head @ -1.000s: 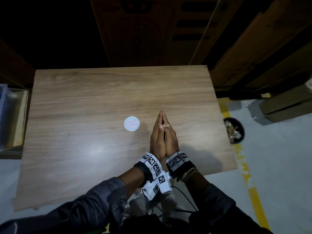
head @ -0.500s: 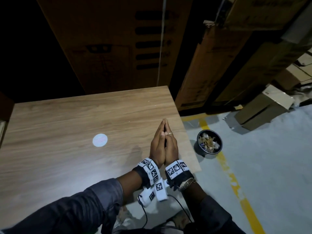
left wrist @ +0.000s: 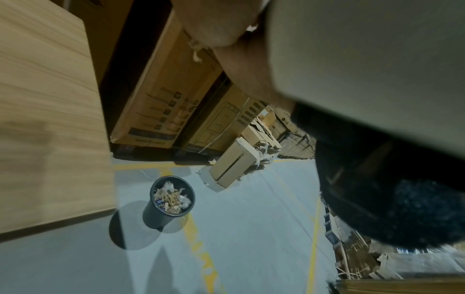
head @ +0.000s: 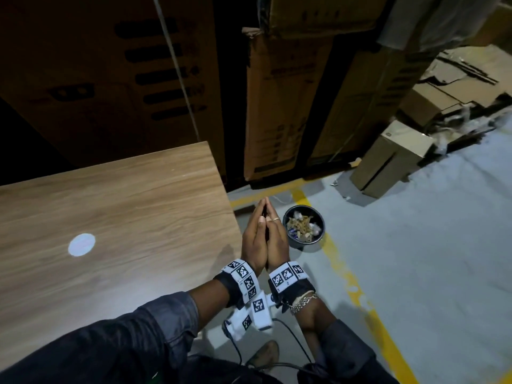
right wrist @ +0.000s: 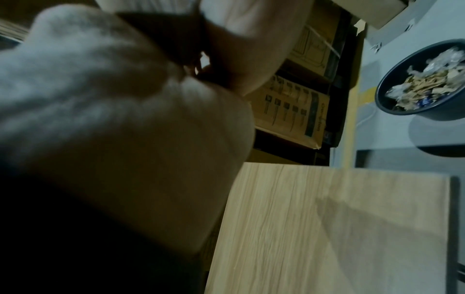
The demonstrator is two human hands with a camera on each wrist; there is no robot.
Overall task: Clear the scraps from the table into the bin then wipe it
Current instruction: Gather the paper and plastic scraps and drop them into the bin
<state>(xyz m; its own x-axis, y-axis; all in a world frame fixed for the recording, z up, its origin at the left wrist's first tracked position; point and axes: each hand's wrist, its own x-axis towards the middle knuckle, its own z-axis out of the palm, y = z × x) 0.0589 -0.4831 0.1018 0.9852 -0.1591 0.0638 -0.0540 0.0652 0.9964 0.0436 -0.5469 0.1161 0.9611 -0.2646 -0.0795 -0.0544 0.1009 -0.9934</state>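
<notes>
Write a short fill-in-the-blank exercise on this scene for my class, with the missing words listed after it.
1. The left hand and right hand are pressed ____ to palm.
2. The bin stands on the ____, not on the table.
3. The bin holds ____.
4. A round ____ sticker lies on the table.

Missing words: palm; floor; scraps; white

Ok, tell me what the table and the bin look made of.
Table: wood-grain top, likely laminate over board; the grain is very even, with a dull sheen.
Bin: dark, smooth, round wall, probably plastic, though painted metal can't be ruled out. It holds paper-like scraps.
</notes>
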